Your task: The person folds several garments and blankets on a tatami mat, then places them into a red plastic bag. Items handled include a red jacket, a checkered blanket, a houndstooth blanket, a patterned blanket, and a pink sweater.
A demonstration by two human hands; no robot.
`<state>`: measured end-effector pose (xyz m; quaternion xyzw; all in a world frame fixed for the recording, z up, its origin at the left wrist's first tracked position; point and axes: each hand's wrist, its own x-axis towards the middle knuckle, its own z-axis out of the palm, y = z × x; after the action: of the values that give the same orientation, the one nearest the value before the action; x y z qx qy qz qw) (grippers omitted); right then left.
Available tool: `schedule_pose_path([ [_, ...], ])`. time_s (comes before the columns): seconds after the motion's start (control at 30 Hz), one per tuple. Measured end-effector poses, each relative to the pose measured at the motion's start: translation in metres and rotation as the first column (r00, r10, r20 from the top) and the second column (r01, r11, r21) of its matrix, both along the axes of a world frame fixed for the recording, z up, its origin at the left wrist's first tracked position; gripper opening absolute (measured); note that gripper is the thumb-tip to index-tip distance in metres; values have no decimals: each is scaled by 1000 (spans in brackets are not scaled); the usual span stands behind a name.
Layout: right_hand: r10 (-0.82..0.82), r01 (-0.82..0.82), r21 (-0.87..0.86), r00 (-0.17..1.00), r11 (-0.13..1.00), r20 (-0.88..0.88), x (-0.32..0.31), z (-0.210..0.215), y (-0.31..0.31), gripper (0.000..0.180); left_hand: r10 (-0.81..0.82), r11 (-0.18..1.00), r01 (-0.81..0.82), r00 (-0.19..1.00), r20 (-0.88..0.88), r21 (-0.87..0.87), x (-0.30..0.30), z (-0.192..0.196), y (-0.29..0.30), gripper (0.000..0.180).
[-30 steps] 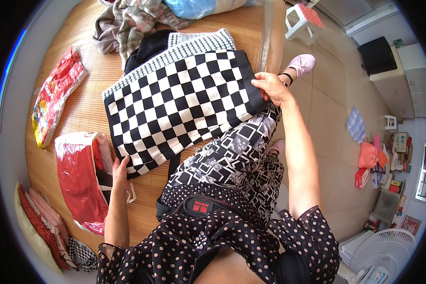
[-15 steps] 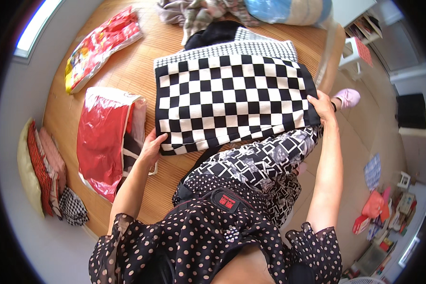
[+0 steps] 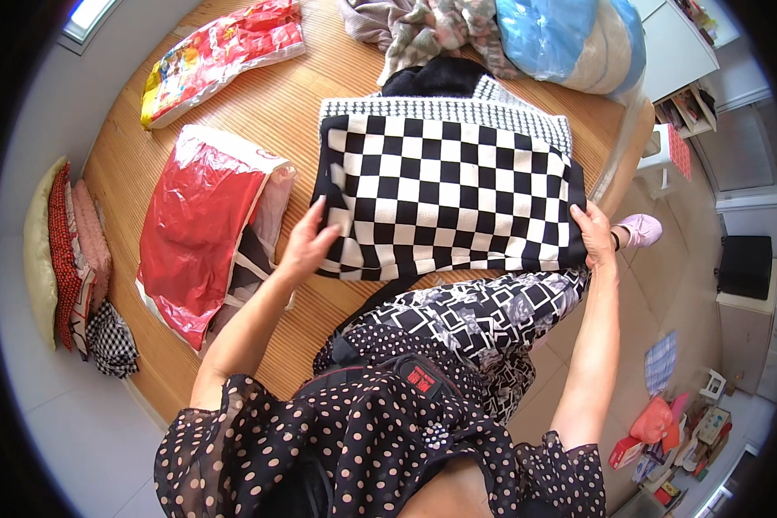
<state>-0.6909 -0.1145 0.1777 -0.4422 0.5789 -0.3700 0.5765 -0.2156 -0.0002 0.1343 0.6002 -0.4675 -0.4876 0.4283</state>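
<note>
Left hand [image 3: 309,242]: we log it with fingers spread and laid flat on the lower left corner of the checkered cloth [image 3: 449,194], pressing rather than gripping; nothing is closed inside it.

Right hand [image 3: 593,235]: we record it at the cloth's lower right corner, fingers curled loosely over the edge; whether it pinches the fabric or only rests on it we cannot tell.

Checkered cloth: black-and-white squares, folded into a rough rectangle, lying flat on the bamboo mat [image 3: 268,112] between the two hands, its near edge just beside our lap.

Finer-checked fabric [image 3: 457,110]: a band of small black-and-white pattern showing along the far edge of the cloth, partly beneath it.

Black garment [image 3: 432,79]: behind that band, touching it.

Red plastic bag [image 3: 200,233]: on the mat just beside the left hand, to its left, with white handles near the wrist.

Colourful printed bag [image 3: 220,56]: at the mat's far left, well apart from the cloth.

Crumpled grey-and-pink clothing [image 3: 423,30]: at the far edge, beside a blue plastic bundle [image 3: 557,43].

Stacked cushions [image 3: 65,250]: off the mat's left edge, against the wall.

Pink slipper [image 3: 639,230]: on the floor, near the right hand.
</note>
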Motion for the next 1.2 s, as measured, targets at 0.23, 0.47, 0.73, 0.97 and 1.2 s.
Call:
schedule_pose_path([
  [0.23, 81, -86, -33, 988, 996, -134, 17, -12, -2, 23, -293, 912, 389, 841, 455, -132, -96, 28, -35, 51],
  [0.47, -102, 72, 138, 970, 988, 220, -2, -21, -1, 30, -122, 962, 209, 903, 413, -173, -37, 24, -16, 44],
  [0.73, 93, -93, 133, 996, 987, 10, 9, -1, -16, 43, -78, 960, 133, 972, -220, 246, 14, 18, -4, 43],
  [0.97, 149, -166, 72, 969, 984, 195, -15, 34, -29, 35, 56, 958, 64, 914, -402, 278, 16, 84, -71, 34],
  [1.2, 60, -17, -128, 936, 992, 348, -19, 96, -102, 23, 59, 991, -109, 864, -499, -72, 65, 131, -161, 27],
])
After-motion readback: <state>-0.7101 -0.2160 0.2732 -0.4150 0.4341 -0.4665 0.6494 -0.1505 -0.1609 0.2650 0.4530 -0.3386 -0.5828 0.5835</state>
